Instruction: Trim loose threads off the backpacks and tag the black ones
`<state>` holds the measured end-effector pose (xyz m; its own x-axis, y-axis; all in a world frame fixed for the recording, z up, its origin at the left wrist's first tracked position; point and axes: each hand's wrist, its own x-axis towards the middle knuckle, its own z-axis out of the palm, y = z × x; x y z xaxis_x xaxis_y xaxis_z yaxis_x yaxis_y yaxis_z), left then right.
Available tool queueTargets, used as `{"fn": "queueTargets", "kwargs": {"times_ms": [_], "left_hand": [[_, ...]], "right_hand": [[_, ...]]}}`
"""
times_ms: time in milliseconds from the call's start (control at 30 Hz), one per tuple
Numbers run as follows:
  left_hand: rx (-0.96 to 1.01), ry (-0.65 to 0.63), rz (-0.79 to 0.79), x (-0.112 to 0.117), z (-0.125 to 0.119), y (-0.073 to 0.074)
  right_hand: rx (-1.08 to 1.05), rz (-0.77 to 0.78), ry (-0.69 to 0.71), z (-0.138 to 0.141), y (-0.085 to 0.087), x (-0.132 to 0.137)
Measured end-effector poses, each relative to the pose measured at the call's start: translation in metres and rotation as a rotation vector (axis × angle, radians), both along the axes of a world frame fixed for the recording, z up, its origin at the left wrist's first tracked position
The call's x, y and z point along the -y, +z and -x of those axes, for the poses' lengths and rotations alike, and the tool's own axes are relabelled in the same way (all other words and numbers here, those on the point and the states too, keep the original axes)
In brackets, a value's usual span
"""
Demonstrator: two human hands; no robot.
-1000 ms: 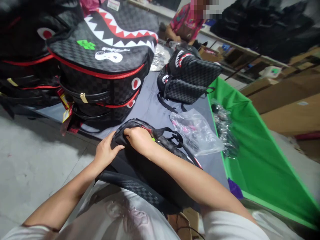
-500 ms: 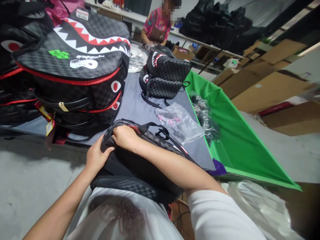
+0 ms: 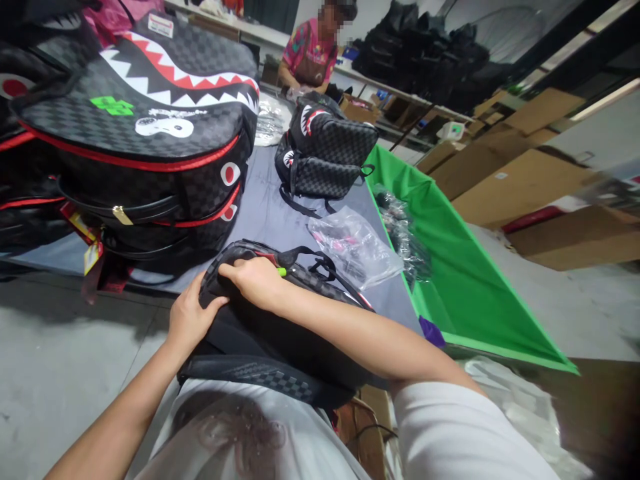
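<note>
A black checkered backpack (image 3: 280, 327) lies against my body at the near edge of the table, its dark inner side towards me. My left hand (image 3: 193, 313) grips its left corner, thumb on the near face and fingers behind the edge. My right hand (image 3: 257, 283) is closed just right of it, the index finger at the bag's edge. A bright green tip (image 3: 282, 272) pokes out behind the right hand; the rest of that thing is hidden in the fist. Beyond the hand, a black strap (image 3: 320, 259) loops over the bag.
Large shark-mouth backpacks (image 3: 150, 127) stack at the left. Smaller checkered backpacks (image 3: 330, 150) sit farther back, with a clear plastic bag (image 3: 357, 247) nearer. A green fabric bin (image 3: 465, 287) borders the table's right side. A co-worker (image 3: 310, 57) stands at the back; cardboard boxes (image 3: 530, 187) stand right.
My right hand has shifted slightly right and turned, and the green tip now shows behind it. My left hand keeps its grip on the corner. The view has swung a little.
</note>
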<state>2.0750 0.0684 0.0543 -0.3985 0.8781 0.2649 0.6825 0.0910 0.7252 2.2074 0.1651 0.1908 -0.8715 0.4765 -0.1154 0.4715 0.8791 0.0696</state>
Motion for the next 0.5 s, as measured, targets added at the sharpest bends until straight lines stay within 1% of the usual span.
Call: {"fn": "queueTargets", "kwargs": {"times_ms": [67, 133, 200, 267, 300, 333, 367, 400, 467, 500], "left_hand": [[0.005, -0.002, 0.011, 0.000, 0.001, 0.001], [0.019, -0.012, 0.037, 0.001, 0.003, 0.004], [0.037, -0.011, 0.105, 0.000, 0.007, 0.009], [0.053, 0.018, 0.203, -0.002, 0.012, 0.012], [0.065, 0.027, 0.239, -0.004, 0.014, 0.012], [0.089, 0.007, 0.256, -0.006, 0.017, 0.012], [0.129, -0.051, 0.255, -0.009, 0.019, 0.010], [0.180, -0.138, 0.244, -0.012, 0.020, 0.008], [0.285, -0.312, 0.232, -0.017, 0.020, 0.007], [0.322, -0.366, 0.239, -0.019, 0.017, 0.010]], "right_hand": [[0.038, -0.007, 0.055, 0.004, 0.002, 0.000], [0.065, -0.018, 0.077, 0.006, 0.005, 0.000], [0.106, -0.033, 0.089, 0.001, 0.010, 0.001], [0.219, -0.034, 0.052, -0.015, 0.018, 0.003], [0.290, -0.032, 0.009, -0.026, 0.022, 0.005], [0.358, -0.034, -0.053, -0.038, 0.026, 0.007], [0.409, -0.041, -0.123, -0.051, 0.029, 0.009], [0.434, -0.050, -0.185, -0.063, 0.033, 0.012], [0.378, -0.089, -0.284, -0.087, 0.039, 0.022], [0.320, -0.096, -0.333, -0.098, 0.042, 0.029]]}}
